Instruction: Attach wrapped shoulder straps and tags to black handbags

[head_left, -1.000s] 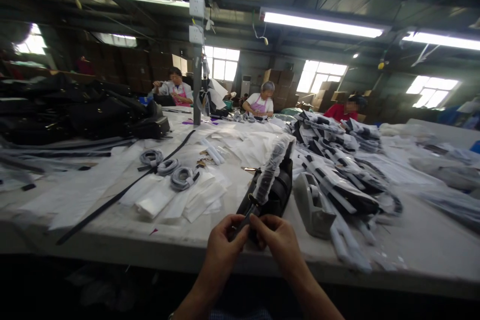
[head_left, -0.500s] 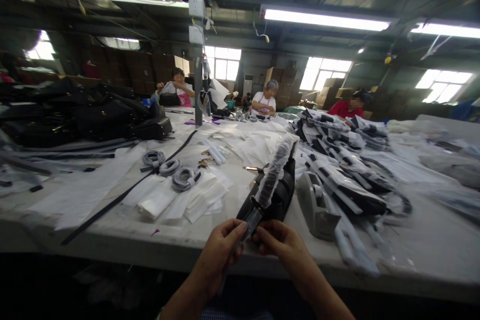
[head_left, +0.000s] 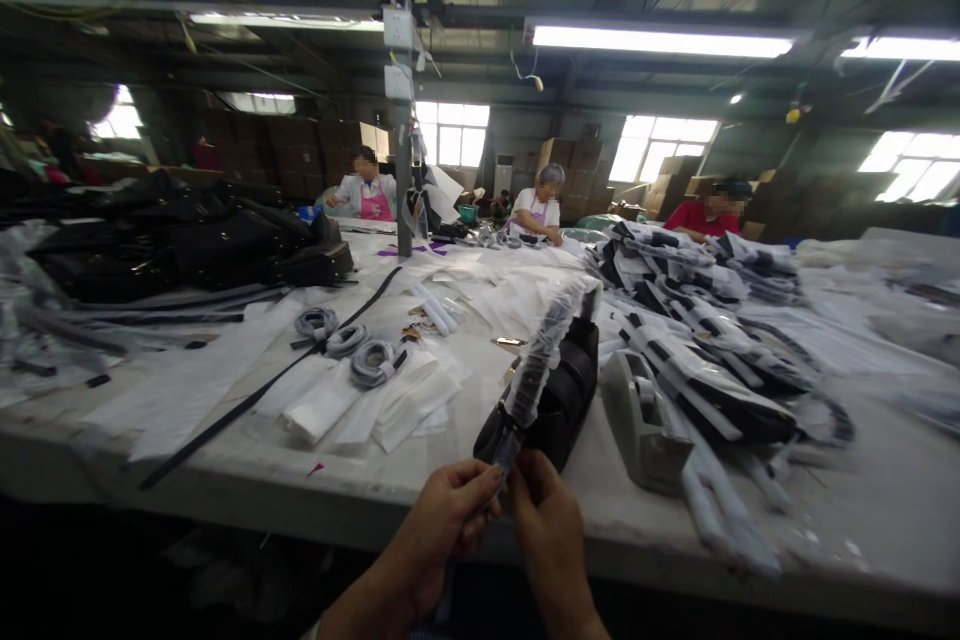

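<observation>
A black handbag (head_left: 574,382) lies on the table in front of me, its handle (head_left: 541,350) covered in wrinkled clear plastic. At the bag's near end, my left hand (head_left: 450,510) pinches the plastic-wrapped strap end (head_left: 507,448) between thumb and fingers. My right hand (head_left: 551,520) is right beside it, against the near edge of the bag. Its fingers are bent together, and whatever lies between them is hidden. Just beyond the bag, a small cutter (head_left: 510,342) rests on the table.
A grey tape dispenser (head_left: 646,425) stands right of the bag, near wrapped bags (head_left: 697,360). Coiled straps (head_left: 375,363), white paper sheets (head_left: 412,400) and a long black strap (head_left: 247,405) lie left. Black bags (head_left: 195,230) are heaped far left. Co-workers sit across the table.
My right hand has turned more upright and drawn closer to the left hand at the strap end. The left hand still grips the strap. The camera view has shifted slightly.
</observation>
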`<state>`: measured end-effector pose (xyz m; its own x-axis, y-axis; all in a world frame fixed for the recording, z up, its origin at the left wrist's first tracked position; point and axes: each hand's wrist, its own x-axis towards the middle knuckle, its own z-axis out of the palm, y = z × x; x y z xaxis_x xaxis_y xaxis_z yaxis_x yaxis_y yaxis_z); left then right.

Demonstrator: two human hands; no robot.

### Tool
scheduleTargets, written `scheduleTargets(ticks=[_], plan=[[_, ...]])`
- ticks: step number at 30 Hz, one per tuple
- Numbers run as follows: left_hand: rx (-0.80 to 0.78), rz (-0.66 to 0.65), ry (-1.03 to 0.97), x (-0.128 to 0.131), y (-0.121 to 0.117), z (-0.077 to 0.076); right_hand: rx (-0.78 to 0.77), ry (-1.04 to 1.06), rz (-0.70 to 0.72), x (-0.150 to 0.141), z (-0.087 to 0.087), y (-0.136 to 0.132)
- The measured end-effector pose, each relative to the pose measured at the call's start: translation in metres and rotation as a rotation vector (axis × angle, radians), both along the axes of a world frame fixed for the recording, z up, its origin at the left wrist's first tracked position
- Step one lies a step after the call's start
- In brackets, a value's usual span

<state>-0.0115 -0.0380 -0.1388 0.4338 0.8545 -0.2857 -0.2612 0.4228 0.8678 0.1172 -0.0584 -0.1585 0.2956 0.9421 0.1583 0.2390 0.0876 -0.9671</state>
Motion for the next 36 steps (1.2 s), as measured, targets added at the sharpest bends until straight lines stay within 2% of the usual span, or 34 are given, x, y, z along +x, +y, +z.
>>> scheduleTargets(ticks=[8,13,16,21,26,29,31,33,36], plan=[[-0.012,-0.029,0.008,0.001,-0.005,0.01,-0.067,-0.036,-0.004,0.0,0.015,0.004],[0.003,-0.007,0.035,0.002,-0.007,0.007,-0.097,-0.029,0.038,0.004,0.021,0.007],[0.032,0.021,0.053,0.001,-0.006,0.002,-0.138,0.046,0.137,0.011,0.018,0.005],[0.019,0.04,0.0,0.001,-0.008,-0.001,-0.229,0.445,0.326,0.016,0.01,-0.008],[-0.16,-0.025,-0.205,-0.001,-0.007,0.003,-0.369,1.019,0.527,0.01,0.022,-0.002],[-0.228,-0.031,-0.309,-0.004,-0.004,0.002,-0.425,1.163,0.629,0.007,0.027,0.009],[-0.234,-0.034,-0.31,-0.005,-0.001,0.001,-0.406,1.2,0.666,0.006,0.026,0.013],[-0.218,-0.037,-0.288,-0.006,0.0,0.001,-0.358,1.177,0.645,0.006,0.022,0.012],[-0.119,-0.027,-0.175,-0.005,0.0,-0.001,-0.343,0.862,0.576,0.015,0.017,0.001]])
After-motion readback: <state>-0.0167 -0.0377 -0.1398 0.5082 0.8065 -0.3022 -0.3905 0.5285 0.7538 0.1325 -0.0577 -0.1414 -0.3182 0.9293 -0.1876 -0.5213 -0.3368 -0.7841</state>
